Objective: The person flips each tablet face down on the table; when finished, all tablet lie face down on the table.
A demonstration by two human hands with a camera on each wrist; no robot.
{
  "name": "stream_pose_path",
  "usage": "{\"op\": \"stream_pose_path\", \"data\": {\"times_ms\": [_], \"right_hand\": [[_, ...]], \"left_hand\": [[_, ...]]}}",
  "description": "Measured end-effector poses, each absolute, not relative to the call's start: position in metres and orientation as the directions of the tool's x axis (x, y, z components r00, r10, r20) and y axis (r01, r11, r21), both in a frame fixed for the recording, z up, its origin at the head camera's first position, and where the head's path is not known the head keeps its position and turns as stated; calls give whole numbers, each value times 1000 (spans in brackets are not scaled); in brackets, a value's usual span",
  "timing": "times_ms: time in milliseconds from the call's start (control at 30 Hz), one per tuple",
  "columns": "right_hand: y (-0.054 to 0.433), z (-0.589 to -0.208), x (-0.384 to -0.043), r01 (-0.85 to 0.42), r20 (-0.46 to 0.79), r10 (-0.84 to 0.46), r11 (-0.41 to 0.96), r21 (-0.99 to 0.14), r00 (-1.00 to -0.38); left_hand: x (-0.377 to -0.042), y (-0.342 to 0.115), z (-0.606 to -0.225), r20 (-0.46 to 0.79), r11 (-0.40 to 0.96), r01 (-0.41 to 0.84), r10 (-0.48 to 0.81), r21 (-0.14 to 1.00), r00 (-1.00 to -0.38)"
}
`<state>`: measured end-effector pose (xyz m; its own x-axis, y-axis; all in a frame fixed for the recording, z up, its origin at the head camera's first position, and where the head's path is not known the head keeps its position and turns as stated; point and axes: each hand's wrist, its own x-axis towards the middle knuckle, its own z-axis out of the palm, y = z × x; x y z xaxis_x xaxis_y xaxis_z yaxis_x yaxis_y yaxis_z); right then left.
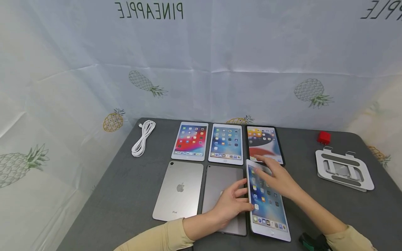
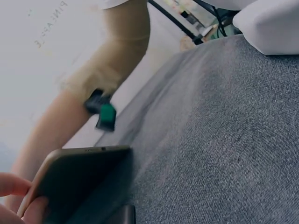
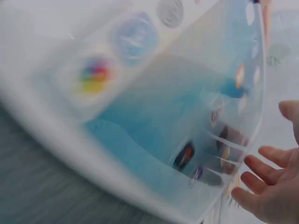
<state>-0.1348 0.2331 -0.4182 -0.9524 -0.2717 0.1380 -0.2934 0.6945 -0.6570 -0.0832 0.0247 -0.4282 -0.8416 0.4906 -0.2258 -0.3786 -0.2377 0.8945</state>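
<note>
A pale pineapple-print cloth (image 1: 220, 42) with mirrored lettering hangs behind the dark grey worktop (image 1: 125, 209). Right of the worktop's centre, toward its front edge, is a white-framed iPad (image 1: 267, 209), tilted with its screen up and lit: blue wallpaper, scattered app icons, a dock row above the round home button. From the left wrist, its metal edge shows pale and its underside dark. To its left lie a silver iPad (image 1: 180, 202), back up with its logo showing, and a dark grey tablet (image 1: 216, 181), also back up, partly covered by the left arm. A white folding stand (image 1: 364, 176) lies near the worktop's right edge. The left hand (image 1: 230, 202) pinches the white-framed iPad's left edge between thumb and fingers; the right hand (image 1: 277, 176) reaches over its top end with fingers outstretched, though blur makes it hard to say whether they touch it. Along the back edge, three lit tablets stand in a row: red wallpaper (image 1: 190, 139), blue (image 1: 226, 143) and, dark-framed, orange and navy (image 1: 264, 141). A coiled white cable (image 1: 142, 141) lies by the back left corner, a red charger (image 1: 324, 137) toward the back right.
</note>
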Motion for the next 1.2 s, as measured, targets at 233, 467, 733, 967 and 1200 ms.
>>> {"op": "stream_pose_path", "data": {"times_ms": [233,467,733,967,1200], "right_hand": [[213,-419,-161,-212,17,-263,735,-644,-965],[211,-415,-168,-163,-32,-280,645,-747,-959],[207,-407,-168,-160,32,-305,406,-900,-952],[208,-409,-169,-157,87,-270,248,-956,-959],[213,-416,-169,-198,143,-279,180,-964,-950]], "left_hand": [[-78,27,-425,-207,-235,-359,493,903,-845],[-76,21,-418,-142,-222,-294,520,929,-842],[-78,14,-404,68,-91,22,537,996,-841],[-76,9,-396,193,82,294,582,952,-790],[-71,11,-397,201,283,563,735,777,-647]]}}
